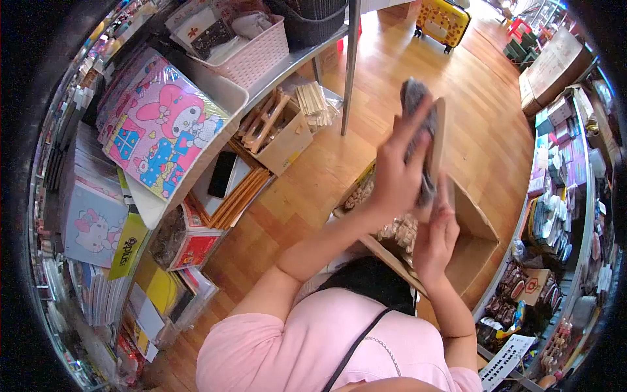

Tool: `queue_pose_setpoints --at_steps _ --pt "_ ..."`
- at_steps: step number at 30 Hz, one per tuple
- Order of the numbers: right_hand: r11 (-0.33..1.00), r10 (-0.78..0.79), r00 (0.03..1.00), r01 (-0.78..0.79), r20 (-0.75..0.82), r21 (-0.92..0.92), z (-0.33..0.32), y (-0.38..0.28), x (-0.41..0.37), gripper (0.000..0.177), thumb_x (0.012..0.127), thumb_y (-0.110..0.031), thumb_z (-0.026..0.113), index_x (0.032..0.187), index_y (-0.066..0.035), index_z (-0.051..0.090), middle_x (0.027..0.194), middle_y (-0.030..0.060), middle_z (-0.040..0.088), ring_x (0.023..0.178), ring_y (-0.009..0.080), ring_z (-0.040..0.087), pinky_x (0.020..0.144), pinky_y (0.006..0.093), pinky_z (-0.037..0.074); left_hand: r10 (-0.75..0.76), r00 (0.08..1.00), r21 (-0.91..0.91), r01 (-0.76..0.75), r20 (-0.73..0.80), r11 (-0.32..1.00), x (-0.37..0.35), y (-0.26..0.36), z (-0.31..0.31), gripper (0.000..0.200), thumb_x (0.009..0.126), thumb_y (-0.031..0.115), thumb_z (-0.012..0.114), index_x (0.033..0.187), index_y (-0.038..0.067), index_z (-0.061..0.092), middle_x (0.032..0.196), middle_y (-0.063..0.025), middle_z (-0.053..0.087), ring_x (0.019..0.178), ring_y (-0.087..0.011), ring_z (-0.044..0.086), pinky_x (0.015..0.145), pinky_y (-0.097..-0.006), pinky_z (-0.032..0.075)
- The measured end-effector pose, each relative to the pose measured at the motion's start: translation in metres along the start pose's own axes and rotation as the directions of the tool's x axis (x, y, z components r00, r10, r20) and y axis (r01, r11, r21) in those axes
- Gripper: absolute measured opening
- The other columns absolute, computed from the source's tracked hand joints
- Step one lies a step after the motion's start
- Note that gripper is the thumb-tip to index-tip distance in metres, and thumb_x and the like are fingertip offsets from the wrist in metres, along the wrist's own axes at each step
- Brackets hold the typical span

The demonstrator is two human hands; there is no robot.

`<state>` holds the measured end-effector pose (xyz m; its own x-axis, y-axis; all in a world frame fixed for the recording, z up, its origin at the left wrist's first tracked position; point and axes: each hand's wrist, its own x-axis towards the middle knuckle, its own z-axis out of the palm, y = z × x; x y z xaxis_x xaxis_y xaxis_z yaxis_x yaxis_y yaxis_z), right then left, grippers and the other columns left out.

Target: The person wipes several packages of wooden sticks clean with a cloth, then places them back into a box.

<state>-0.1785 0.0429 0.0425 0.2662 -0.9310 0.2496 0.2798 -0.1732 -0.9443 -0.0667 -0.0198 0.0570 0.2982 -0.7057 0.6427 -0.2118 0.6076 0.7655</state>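
Pink shirt (294,346); left grip (397,179) clasping grey item (413,95), right grip (436,245) by board (444,127), hold unclear; label (130,248) "plus".

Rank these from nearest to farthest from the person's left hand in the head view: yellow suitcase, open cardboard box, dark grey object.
From the left hand:
1. Dark grey object: touching it, blurred.
2. Open cardboard box: below, toward the right.
3. Yellow suitcase: far ahead on the floor.

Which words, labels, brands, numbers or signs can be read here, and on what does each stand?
"plus": flat yellow-green panel, left.
"PHU KIEN / KEM NHUN...", accents and ending unclear: rectangular white sign, lower right.
Too small or blurred: print on red-and-white cardboard box, large brown cardboard carton.
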Motion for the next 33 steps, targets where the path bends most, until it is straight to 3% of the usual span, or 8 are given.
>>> queue_pose_setpoints --at_steps 5,12,14,17,18,20,26,33 --pt "0.996 0.088 0.996 -0.089 0.017 0.013 -0.008 0.000 0.003 0.061 0.097 -0.039 0.028 0.138 0.006 0.020 0.144 0.0153 0.023 0.132 0.0230 0.025 0.107 0.0347 0.018 -0.287 0.957 -0.234 0.271 -0.034 0.933 0.008 -0.001 -0.003 0.038 0.094 0.020 0.043 0.127 0.000 0.046 0.127 -0.0166 0.050 0.119 -0.0268 0.046 0.099 -0.0328 0.032" --pt "0.980 -0.009 0.999 -0.001 -0.052 -0.197 -0.014 -0.004 0.019 0.055 0.098 -0.038 0.024 0.133 0.002 0.033 0.133 0.0136 0.041 0.120 0.0227 0.041 0.103 0.0338 0.028 -0.132 0.987 0.054 0.127 0.089 0.990 -0.069 0.019 0.021 0.048 0.090 0.015 0.047 0.135 0.002 0.036 0.137 -0.0161 0.039 0.129 -0.0274 0.034 0.104 -0.0371 0.026" --pt "0.965 0.227 0.971 -0.214 -0.073 0.152 -0.020 0.011 0.012 0.061 0.097 -0.043 0.025 0.135 0.004 0.030 0.137 0.0131 0.036 0.125 0.0209 0.035 0.104 0.0339 0.026 0.016 0.997 0.090 -0.022 0.069 0.996 -0.039 0.015 0.015 0.046 0.087 0.011 0.048 0.133 0.008 0.042 0.132 -0.0213 0.042 0.129 -0.0382 0.031 0.105 -0.0448 0.022" --pt "0.908 0.296 0.947 -0.318 0.122 0.271 -0.022 0.025 -0.008 0.059 0.097 -0.042 0.026 0.135 0.003 0.029 0.137 0.0122 0.035 0.126 0.0206 0.035 0.104 0.0351 0.026 0.011 1.000 0.108 -0.013 0.022 0.994 0.003 0.007 0.004 0.041 0.090 0.016 0.046 0.129 0.005 0.045 0.126 -0.0233 0.048 0.121 -0.0372 0.042 0.099 -0.0432 0.030" --pt "0.914 0.281 0.957 -0.288 0.067 0.286 -0.006 0.016 -0.010 0.060 0.096 -0.042 0.027 0.138 0.002 0.023 0.142 0.0129 0.027 0.129 0.0219 0.030 0.106 0.0363 0.023 0.014 1.000 0.114 -0.016 0.018 0.993 0.015 0.004 0.000 0.041 0.090 0.016 0.046 0.129 0.005 0.045 0.126 -0.0233 0.048 0.121 -0.0372 0.042 0.099 -0.0432 0.030" --pt "0.946 0.208 0.976 -0.218 0.066 0.238 0.007 0.004 -0.007 0.061 0.096 -0.042 0.027 0.139 0.002 0.020 0.143 0.0133 0.025 0.130 0.0224 0.028 0.106 0.0366 0.022 -0.294 0.955 -0.196 0.281 -0.039 0.939 0.029 0.001 -0.006 0.039 0.093 0.021 0.044 0.127 0.004 0.047 0.122 -0.0244 0.050 0.111 -0.0344 0.050 0.094 -0.0389 0.036" --pt "0.998 0.011 0.999 -0.008 -0.052 0.061 -0.007 -0.005 0.015 0.064 0.096 -0.044 0.022 0.139 0.003 0.018 0.145 0.0145 0.020 0.133 0.0258 0.022 0.108 0.0381 0.019 -0.264 0.964 -0.117 0.267 0.041 0.957 -0.051 0.000 0.016 0.044 0.092 0.009 0.043 0.135 0.006 0.036 0.132 -0.0198 0.043 0.124 -0.0314 0.040 0.102 -0.0361 0.029" --pt "0.992 0.029 0.992 -0.014 -0.126 0.122 -0.015 0.012 0.002 0.060 0.097 -0.041 0.021 0.139 0.001 0.021 0.137 0.0151 0.036 0.124 0.0257 0.037 0.104 0.0366 0.028 0.130 0.983 0.244 -0.159 0.130 0.957 -0.021 0.028 0.010 0.049 0.087 0.013 0.047 0.134 0.006 0.038 0.126 -0.0229 0.047 0.124 -0.0368 0.037 0.103 -0.0534 0.020"
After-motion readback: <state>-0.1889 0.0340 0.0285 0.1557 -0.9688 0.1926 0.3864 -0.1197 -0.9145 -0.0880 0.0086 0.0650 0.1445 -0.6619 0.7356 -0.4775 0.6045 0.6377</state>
